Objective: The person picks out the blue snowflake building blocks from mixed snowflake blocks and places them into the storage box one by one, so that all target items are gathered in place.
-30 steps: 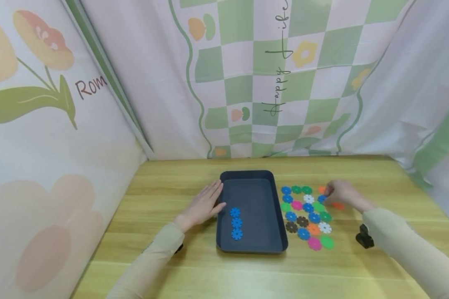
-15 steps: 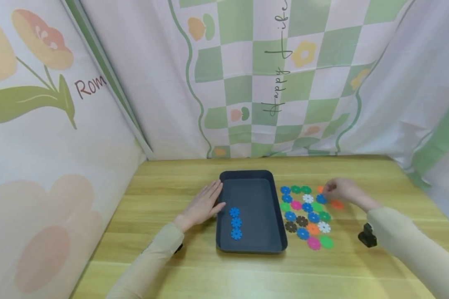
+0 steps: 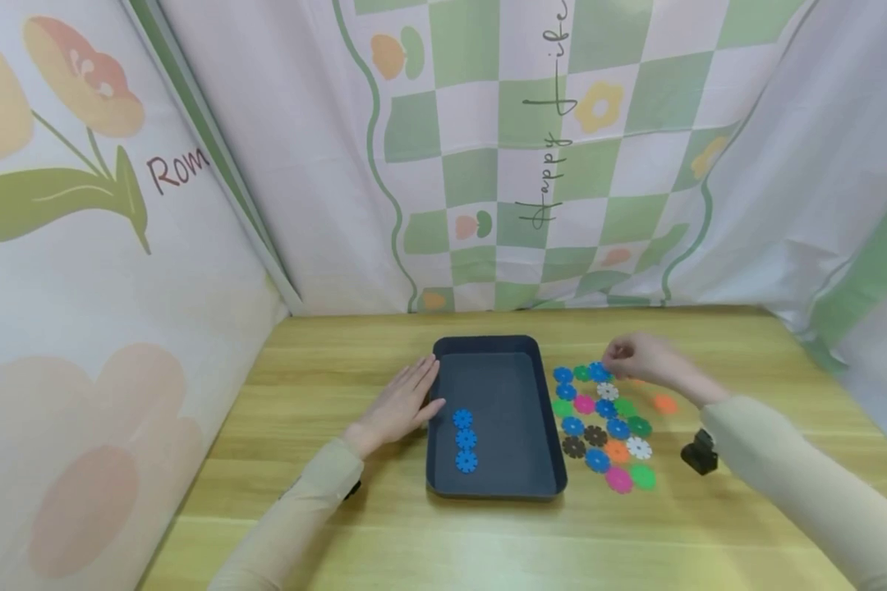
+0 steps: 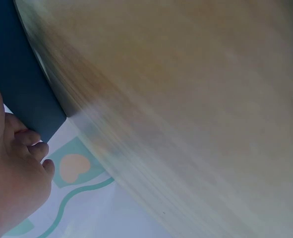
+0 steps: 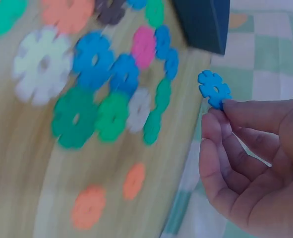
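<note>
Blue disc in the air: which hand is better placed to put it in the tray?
Probably the right hand: it pinches the blue disc, to the right of the tray. The left hand rests against the tray's left side, across from that disc.

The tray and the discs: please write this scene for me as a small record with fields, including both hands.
Left hand: at the left side of the tray
Right hand: pinches a blue disc
In tray: three blue discs, in a line
Right of tray: loose discs on the table
Loose colours: blue, green, white, pink, orange, dark brown
</note>
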Motion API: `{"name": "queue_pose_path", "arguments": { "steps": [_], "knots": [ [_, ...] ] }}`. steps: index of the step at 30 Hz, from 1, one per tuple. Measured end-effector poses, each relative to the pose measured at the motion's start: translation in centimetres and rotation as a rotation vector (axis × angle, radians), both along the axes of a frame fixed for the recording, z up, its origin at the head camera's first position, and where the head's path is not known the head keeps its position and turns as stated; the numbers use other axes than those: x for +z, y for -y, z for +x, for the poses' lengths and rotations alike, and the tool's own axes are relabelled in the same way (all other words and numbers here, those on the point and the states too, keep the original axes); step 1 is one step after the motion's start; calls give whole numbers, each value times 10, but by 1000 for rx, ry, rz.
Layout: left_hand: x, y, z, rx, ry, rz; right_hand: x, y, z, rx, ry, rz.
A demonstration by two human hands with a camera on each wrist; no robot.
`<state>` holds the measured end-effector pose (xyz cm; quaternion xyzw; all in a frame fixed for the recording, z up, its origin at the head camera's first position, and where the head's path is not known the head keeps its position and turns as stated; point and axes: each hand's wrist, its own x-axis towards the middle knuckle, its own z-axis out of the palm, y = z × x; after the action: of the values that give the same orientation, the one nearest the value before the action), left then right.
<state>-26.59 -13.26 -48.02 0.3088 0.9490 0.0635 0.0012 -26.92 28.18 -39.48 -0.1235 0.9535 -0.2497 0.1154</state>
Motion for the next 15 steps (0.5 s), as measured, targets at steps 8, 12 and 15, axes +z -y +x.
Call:
{"name": "queue_pose_path", "arguments": {
  "steps": [8,12,15],
  "knots": [
    [1,1,0,2,-6,-16,3,48,-14,48,-13,-67],
    [2,1,0,-1,-12,-16,3,74,-20,73,7,-128],
    [2,1,0,-2,-16,-17,-1,92,-24,95,24,-165]
  ]
}}
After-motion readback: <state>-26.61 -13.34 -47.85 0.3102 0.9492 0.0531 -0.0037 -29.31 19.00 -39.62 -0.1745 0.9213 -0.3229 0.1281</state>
